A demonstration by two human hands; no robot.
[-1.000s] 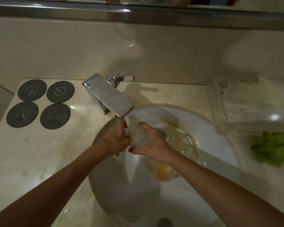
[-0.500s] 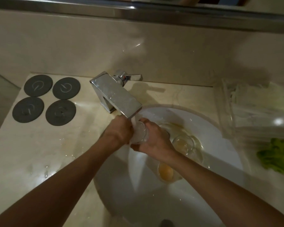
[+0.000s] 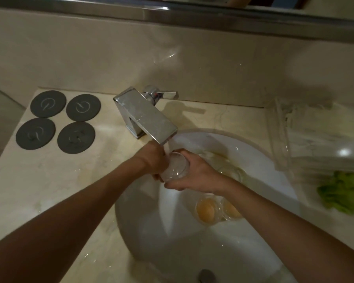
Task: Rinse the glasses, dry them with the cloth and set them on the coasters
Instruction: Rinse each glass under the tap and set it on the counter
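Note:
A clear glass (image 3: 175, 167) sits under the chrome tap (image 3: 146, 117), with water running onto it. My right hand (image 3: 194, 172) grips its side and base. My left hand (image 3: 154, 159) wraps the glass from the left, fingers at its rim. Two more glasses with orange residue (image 3: 205, 210) (image 3: 231, 209) lie in the white sink (image 3: 264, 166), and another glass (image 3: 231, 172) lies behind my right wrist. Several dark round coasters (image 3: 48, 104) (image 3: 76, 137) lie bare at the back left of the counter. A green cloth (image 3: 343, 193) lies at the right.
A clear plastic container (image 3: 315, 135) stands on the counter right of the sink. The tap lever (image 3: 168, 94) points right. The sink drain (image 3: 206, 275) is at the bottom. The beige marble counter (image 3: 39, 190) is wet with droplets.
My left hand has closed in over the glass's rim under the water stream. The camera has shifted slightly, so the scene sits further right and lower.

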